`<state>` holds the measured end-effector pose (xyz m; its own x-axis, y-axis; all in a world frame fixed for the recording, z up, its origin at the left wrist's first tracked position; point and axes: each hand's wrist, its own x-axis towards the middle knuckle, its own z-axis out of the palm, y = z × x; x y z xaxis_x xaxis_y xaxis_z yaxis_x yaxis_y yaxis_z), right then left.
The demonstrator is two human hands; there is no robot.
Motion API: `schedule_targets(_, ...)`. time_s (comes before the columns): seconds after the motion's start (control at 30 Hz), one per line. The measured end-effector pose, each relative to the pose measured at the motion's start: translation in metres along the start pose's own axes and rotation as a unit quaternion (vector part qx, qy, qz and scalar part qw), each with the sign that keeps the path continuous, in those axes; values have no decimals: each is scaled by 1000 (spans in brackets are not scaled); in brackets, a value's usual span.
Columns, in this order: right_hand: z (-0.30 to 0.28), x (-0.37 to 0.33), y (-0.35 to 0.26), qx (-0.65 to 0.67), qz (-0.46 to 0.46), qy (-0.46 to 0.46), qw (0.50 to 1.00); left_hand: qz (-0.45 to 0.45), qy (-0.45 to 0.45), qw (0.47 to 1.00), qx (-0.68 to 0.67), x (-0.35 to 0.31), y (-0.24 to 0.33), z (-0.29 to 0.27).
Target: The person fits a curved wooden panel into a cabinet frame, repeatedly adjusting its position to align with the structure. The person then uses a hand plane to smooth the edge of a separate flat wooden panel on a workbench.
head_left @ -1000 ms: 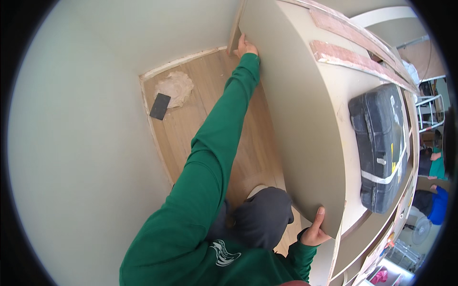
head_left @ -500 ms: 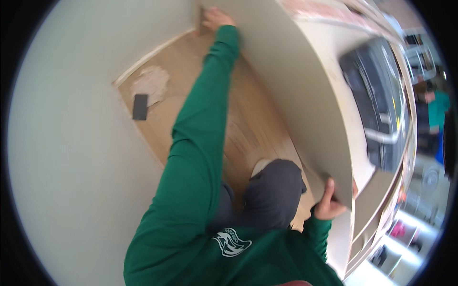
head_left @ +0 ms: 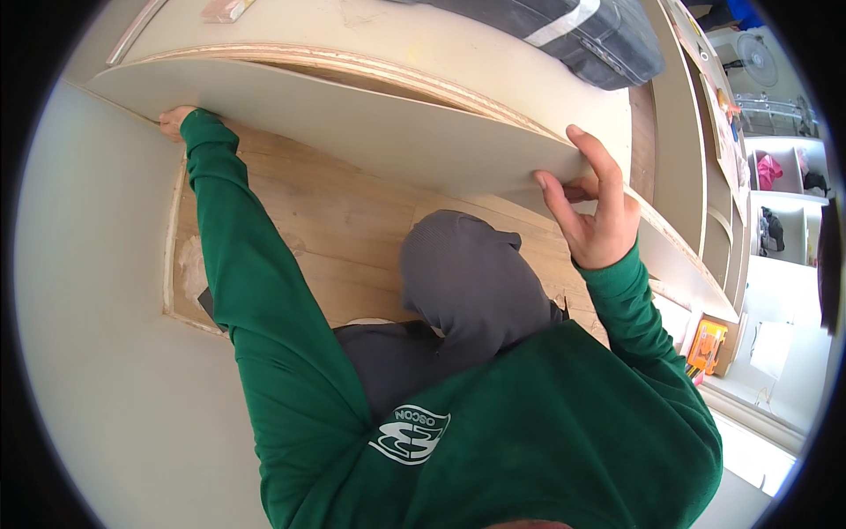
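Note:
A long pale panel (head_left: 370, 128) stands on edge across the far side of me, its upper edge curving in the view. At its far left end, close to the wall, my left hand (head_left: 176, 122) is low with curled fingers; their tips and whatever they hold are hidden. My right hand (head_left: 604, 212) is at the panel's right part with fingers apart. Its thumb is near the panel's face and the index finger reaches up past the top edge. Behind the panel runs a layered plywood edge (head_left: 423, 75), with a narrow gap between the two.
Beyond the panel, a black case (head_left: 608, 44) lies on a pale board. Walls close in on the left around the wooden floor (head_left: 344, 238). A dark flat object (head_left: 207, 301) is partly behind my left sleeve. An orange case (head_left: 707, 344) and shelves stand at right.
My view has turned, so the panel now runs crosswise. My right hand has gone from gripping the panel's edge to spread fingers. My left hand stays low by the panel's far end.

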<state>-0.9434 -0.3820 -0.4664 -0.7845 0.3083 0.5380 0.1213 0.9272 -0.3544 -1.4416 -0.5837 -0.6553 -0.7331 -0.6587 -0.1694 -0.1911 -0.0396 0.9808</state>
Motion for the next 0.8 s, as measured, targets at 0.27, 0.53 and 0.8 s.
schedule_targets(0.27,-17,23,-3,-132,-74,-37,988,2,35,999,-29,1,0,6)
schedule_targets(0.53,-6,24,13,-113,-73,-28,990,-34,34,999,24,1,9,-2)
schedule_targets(0.8,0,23,7,-145,-109,-17,983,-165,-136,946,-244,6,24,-37)
